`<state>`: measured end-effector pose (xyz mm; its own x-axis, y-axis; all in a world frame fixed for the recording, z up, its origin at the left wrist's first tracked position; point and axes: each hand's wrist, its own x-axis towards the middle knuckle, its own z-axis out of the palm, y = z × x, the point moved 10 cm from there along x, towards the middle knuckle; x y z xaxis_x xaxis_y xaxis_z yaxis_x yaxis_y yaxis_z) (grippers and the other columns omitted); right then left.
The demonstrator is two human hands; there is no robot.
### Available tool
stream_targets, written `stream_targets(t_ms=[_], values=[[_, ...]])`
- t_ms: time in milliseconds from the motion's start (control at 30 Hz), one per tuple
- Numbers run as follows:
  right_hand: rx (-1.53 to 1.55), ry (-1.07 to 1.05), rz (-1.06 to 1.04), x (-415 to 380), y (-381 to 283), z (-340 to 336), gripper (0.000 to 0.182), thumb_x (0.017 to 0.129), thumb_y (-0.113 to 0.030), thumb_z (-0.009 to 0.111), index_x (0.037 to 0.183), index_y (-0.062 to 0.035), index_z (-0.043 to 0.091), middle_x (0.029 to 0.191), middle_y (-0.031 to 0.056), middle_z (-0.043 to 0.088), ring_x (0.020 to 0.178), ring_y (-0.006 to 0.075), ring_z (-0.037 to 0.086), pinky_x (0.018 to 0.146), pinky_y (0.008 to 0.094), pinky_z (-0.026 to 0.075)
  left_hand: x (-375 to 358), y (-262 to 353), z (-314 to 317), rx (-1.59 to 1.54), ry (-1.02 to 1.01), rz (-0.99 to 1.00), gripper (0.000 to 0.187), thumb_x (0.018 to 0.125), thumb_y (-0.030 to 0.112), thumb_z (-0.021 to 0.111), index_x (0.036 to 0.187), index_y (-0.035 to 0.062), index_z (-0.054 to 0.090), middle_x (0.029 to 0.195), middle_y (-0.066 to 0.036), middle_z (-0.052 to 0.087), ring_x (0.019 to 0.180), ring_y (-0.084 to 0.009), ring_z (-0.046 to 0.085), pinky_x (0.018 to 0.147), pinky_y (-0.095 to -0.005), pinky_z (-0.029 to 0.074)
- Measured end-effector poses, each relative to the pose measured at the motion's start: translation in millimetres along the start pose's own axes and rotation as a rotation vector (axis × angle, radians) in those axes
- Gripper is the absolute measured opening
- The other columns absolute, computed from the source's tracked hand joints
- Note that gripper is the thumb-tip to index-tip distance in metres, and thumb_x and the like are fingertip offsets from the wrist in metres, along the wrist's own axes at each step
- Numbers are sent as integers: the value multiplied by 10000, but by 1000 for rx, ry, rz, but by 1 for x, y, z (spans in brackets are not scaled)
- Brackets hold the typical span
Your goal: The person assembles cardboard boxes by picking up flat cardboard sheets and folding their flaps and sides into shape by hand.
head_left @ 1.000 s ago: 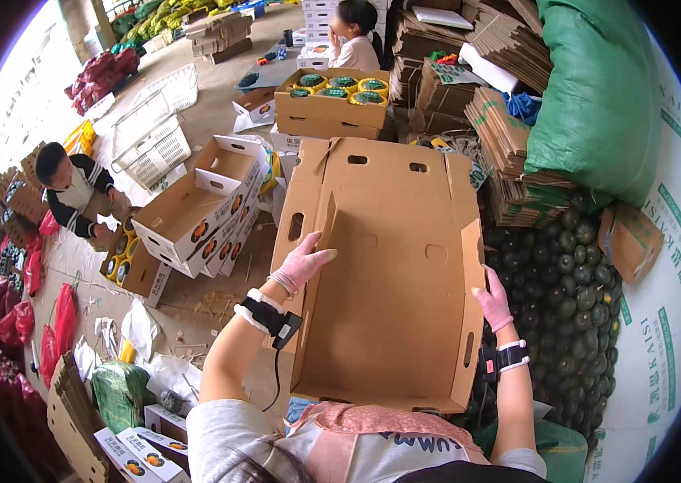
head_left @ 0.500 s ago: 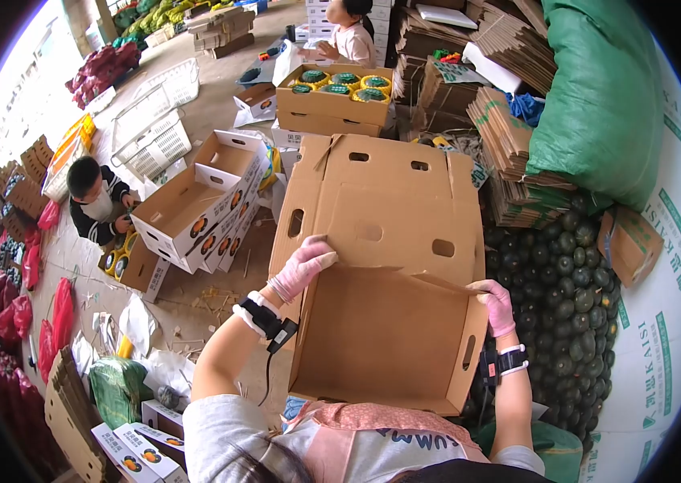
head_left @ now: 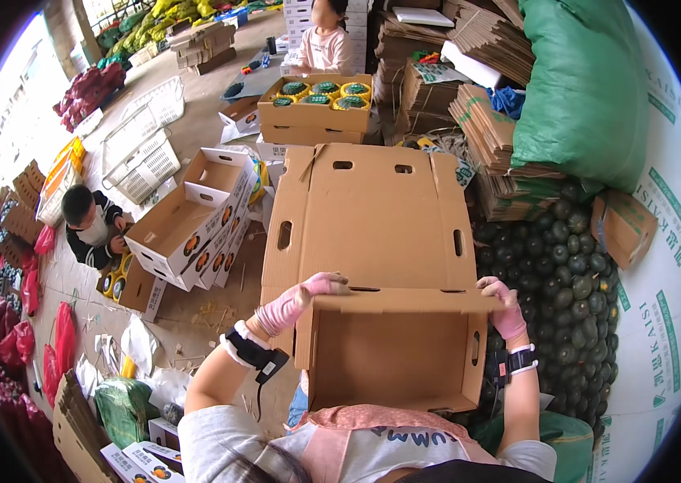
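An open brown cardboard box [head_left: 389,362] stands directly before me, its inside bare. My left hand [head_left: 306,300], in a pink glove, is closed on the left end of the box's far edge. At the right end of that edge, my right hand [head_left: 503,307], gloved the same way, has its fingers wrapped over the cardboard corner. Between my hands the far wall is folded over along the top. Beyond the box lies a flat cardboard blank [head_left: 373,221] with hand slots. Some fingertips are hidden behind the cardboard.
Dark green squashes [head_left: 554,282] are heaped at the right, under a large green sack [head_left: 586,88]. White printed boxes [head_left: 196,217] are stacked at the left, with one person [head_left: 92,225] beside them. Another person [head_left: 326,44] stands behind a box of packed squashes [head_left: 316,113].
The far wall of the box has been folded inward along its top edge. My left hand has moved down with it; the blank behind now shows more of its surface.
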<state>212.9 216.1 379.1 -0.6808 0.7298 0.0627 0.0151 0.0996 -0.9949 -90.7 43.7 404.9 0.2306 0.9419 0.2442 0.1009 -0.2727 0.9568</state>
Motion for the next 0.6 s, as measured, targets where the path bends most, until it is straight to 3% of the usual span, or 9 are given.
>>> stream_targets(t_ms=[100, 133, 233, 267, 333, 367, 433, 467, 600], values=[[-167, -113, 48, 5, 4, 4, 377, 694, -358, 737, 836, -70, 539, 1043, 55, 460, 959, 167, 446, 862, 263, 368, 2, -23, 7, -40, -127, -152, 580, 895, 526, 430, 1145, 24, 578, 1178, -169, 513, 1199, -320, 402, 1048, -398, 280], [-290, -170, -30, 8, -6, 12, 366, 640, -241, 752, 868, -68, 523, 1017, 46, 452, 947, 156, 423, 853, 258, 361, 12, -11, 8, 319, -200, 2, 565, 800, 456, 624, 1173, 41, 534, 1144, -157, 542, 1145, -331, 461, 994, -398, 355], [-1028, -216, 68, 15, -29, 35, 707, 568, -365, 794, 1144, -94, 487, 1133, 88, 486, 1081, 245, 444, 913, 337, 375, 34, -13, 10, 784, -320, -341, 714, 669, 402, 756, 1219, 63, 454, 1110, -143, 567, 1058, -338, 533, 904, -397, 433], [-1175, -250, 42, 19, -33, 51, 750, 559, -389, 793, 1171, -99, 471, 1146, 95, 489, 1101, 257, 437, 921, 356, 372, 43, -26, 20, 960, -439, -325, 832, 596, 422, 787, 1248, 89, 391, 1105, -142, 574, 971, -330, 589, 807, -409, 484], [-1466, -317, -10, 23, -35, 80, 835, 542, -435, 791, 1226, -111, 440, 1174, 109, 496, 1141, 279, 423, 936, 392, 367, 57, -36, 34, 1083, -564, -421, 794, 603, 402, 781, 1234, 98, 406, 1089, -137, 577, 958, -322, 598, 783, -412, 492], [-1637, -294, -157, 24, -36, 95, 793, 580, -451, 767, 1214, -114, 430, 1120, 92, 516, 1101, 250, 455, 901, 396, 374, 59, -41, 39, 1144, -628, -468, 775, 607, 392, 778, 1227, 102, 414, 1081, -135, 578, 952, -318, 602, 771, -413, 497], [-1791, -313, -108, 31, -7, 105, 689, 610, -401, 754, 1154, -108, 450, 1062, 75, 531, 1040, 233, 495, 827, 396, 395, 65, -50, 41, 1219, -577, -416, 606, 692, 317, 707, 1188, 108, 430, 943, -117, 614, 853, -308, 634, 691, -419, 513], [-1807, -253, -207, 35, -10, 109, 442, 698, -306, 678, 1039, -98, 489, 953, 59, 561, 908, 220, 551, 728, 386, 413, 67, -51, 40, 1245, -562, -450, 537, 731, 289, 673, 1174, 103, 434, 899, -111, 622, 823, -304, 641, 670, -415, 516], [-1828, -65, -458, 44, 3, 104, 104, 802, -152, 491, 883, -97, 524, 737, 38, 569, 741, 211, 578, 627, 343, 427, 73, -49, 47, 1407, -440, -306, 290, 844, 196, 540, 1099, 85, 454, 761, -85, 636, 716, -290, 655, 582, -396, 516]])
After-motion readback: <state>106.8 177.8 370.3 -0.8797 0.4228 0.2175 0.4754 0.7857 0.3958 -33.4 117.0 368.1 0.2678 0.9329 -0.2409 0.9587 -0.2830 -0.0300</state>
